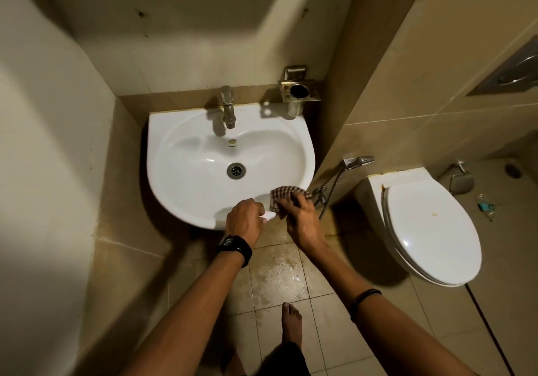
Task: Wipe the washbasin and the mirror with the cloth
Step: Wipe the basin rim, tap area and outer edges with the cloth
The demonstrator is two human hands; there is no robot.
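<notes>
A white washbasin (186, 154) hangs on the tiled wall, with a metal tap (228, 107) at its back and a drain in the bowl. A brown checked cloth (283, 193) lies bunched on the basin's front right rim. My right hand (300, 215) holds the cloth against that rim, fingers curled over it. My left hand (246, 218), with a black watch on the wrist, grips the basin's front rim just left of the cloth. No mirror is in view.
A metal cup holder (298, 90) is fixed to the wall right of the tap. A spray hose (358, 161) hangs on the side wall. A white toilet (431, 224) with its lid shut stands at the right. Wet floor tiles and my bare foot (291, 320) lie below.
</notes>
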